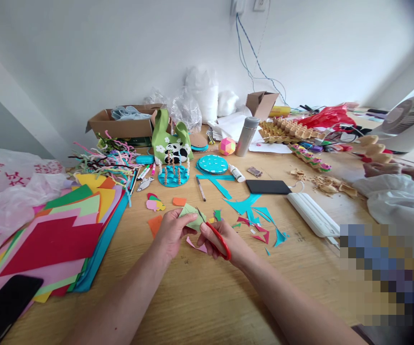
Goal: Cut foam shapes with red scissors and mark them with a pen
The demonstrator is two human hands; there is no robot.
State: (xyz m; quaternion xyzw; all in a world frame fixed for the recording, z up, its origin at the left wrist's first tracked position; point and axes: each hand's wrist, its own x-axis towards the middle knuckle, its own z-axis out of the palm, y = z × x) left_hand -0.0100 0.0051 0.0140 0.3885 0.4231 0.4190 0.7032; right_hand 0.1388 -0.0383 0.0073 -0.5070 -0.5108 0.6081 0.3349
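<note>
My left hand (170, 233) pinches a small light-green foam piece (191, 216) just above the wooden table (207, 292). My right hand (221, 242) is closed around red-handled scissors (219, 239), whose blades reach into the green piece. A pink scrap (196, 247) lies under my hands. Orange (155, 224), pink and teal offcuts (253, 211) are scattered around them.
A stack of coloured foam sheets (59, 235) and a black phone (2, 309) lie at the left. Behind are pipe cleaners (106, 158), a green panda bag (171, 143), teal discs (213, 164), a glue tube, a metal flask (247, 136), boxes. Another person's hand (382, 168) works at the right.
</note>
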